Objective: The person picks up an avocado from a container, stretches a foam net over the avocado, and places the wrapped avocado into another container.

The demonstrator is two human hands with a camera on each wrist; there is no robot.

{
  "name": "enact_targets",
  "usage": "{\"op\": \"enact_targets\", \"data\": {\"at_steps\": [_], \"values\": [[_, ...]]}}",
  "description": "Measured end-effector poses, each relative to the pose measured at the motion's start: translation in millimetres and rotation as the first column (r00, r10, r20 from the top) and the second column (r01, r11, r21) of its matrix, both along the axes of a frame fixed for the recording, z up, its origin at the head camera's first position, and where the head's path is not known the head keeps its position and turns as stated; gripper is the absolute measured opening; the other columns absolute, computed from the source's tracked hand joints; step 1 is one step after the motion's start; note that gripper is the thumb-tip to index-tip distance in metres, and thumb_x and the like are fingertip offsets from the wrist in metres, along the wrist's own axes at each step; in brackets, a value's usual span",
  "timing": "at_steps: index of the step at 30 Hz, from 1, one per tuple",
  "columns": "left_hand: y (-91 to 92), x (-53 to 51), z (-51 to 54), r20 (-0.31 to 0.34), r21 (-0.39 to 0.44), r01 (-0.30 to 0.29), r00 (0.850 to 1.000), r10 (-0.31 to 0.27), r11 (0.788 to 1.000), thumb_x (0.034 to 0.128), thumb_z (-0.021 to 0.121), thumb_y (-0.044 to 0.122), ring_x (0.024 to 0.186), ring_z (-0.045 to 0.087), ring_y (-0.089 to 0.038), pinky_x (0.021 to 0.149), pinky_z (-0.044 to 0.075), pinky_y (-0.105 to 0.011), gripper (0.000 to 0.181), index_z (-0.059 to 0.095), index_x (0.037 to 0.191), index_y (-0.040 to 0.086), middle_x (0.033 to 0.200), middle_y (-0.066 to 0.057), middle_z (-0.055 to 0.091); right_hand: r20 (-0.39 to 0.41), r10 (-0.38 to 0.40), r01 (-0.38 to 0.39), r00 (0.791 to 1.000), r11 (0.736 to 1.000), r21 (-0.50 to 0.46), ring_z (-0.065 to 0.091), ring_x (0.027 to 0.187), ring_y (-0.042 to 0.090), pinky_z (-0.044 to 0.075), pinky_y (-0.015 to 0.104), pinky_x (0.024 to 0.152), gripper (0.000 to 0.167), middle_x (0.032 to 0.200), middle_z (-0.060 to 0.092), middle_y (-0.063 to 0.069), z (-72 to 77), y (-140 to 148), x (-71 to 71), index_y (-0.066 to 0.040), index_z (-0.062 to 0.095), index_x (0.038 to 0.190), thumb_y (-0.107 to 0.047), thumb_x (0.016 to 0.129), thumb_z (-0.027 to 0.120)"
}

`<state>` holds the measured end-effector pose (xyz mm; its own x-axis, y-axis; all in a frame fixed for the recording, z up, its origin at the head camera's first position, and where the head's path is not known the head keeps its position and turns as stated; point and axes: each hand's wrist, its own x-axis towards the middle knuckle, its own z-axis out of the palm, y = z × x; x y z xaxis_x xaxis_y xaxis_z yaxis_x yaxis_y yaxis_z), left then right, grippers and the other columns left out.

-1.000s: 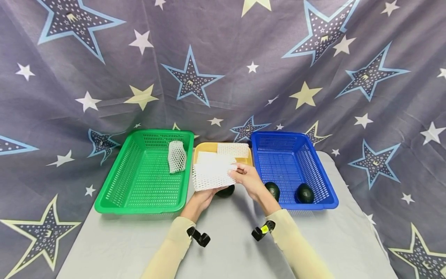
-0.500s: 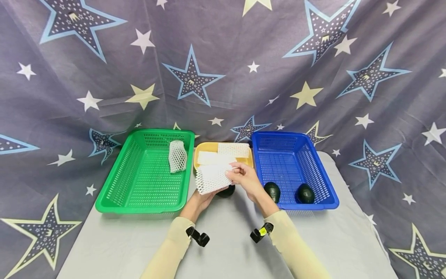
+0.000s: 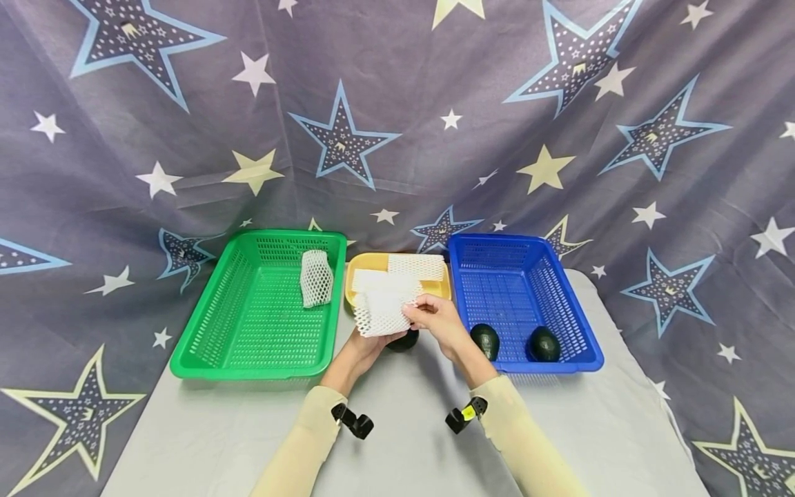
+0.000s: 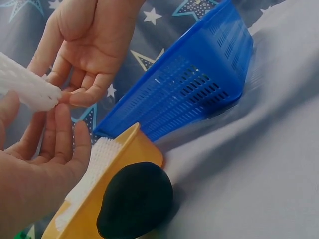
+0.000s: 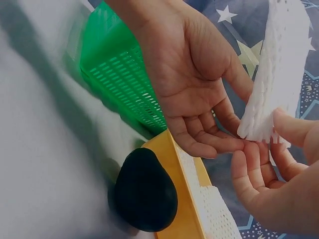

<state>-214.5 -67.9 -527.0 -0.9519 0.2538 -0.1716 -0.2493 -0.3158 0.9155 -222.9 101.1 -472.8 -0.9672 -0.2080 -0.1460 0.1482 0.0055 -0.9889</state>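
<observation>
A white foam net sleeve (image 3: 380, 312) is held up over the front of a yellow basket. My left hand (image 3: 362, 351) grips it from below, thumb on one side and fingers under it. With thumb and fingertips my right hand (image 3: 437, 321) pinches the sleeve's right end. In the left wrist view the fingertips of both hands meet at the net's end. Below the hands a dark avocado (image 4: 135, 200) lies on the table against the yellow basket (image 5: 175, 181); in the head view it is partly hidden.
More flat foam nets (image 3: 416, 267) lie in the yellow basket. On the left, a green basket (image 3: 186, 355) contains one net-wrapped item (image 3: 316, 279). A blue basket (image 3: 586, 348) on the right holds two avocados (image 3: 544, 344). Behind hangs a star-patterned cloth (image 3: 397, 90).
The foam sleeve has shifted slightly right and its near end looks bunched and narrower than before. Both hands stay almost in place, and the baskets have not moved.
</observation>
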Motion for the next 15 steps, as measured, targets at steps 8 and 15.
{"op": "enact_targets", "data": {"at_steps": [8,15], "values": [[2.1,1.0,0.6,0.027,0.044,-0.099,0.995,0.098,0.994,0.1035,0.050,0.007,0.100,0.065,-0.004,0.091,0.052,-0.026,0.038,0.051,0.141,0.006,0.107,0.016,0.069,-0.007,-0.040,0.040,0.999,0.997,-0.059,0.060,0.072,0.006,0.055,0.020,0.068,0.010,0.076,0.064,-0.006,-1.1,0.2,0.1,-0.003,0.063,0.088,0.001,0.090,0.071],[3.8,2.3,1.2,0.063,0.133,-0.146,0.988,0.139,0.980,0.1007,0.056,0.004,0.101,0.063,-0.003,0.091,0.052,-0.022,0.029,0.059,0.128,0.012,0.108,0.013,0.069,0.026,-0.048,0.051,0.999,0.990,-0.133,0.063,0.070,0.005,0.056,0.019,0.065,0.019,0.074,0.067,-0.006,-3.0,-0.4,0.3,-0.008,0.058,0.084,0.006,0.090,0.069]]}}
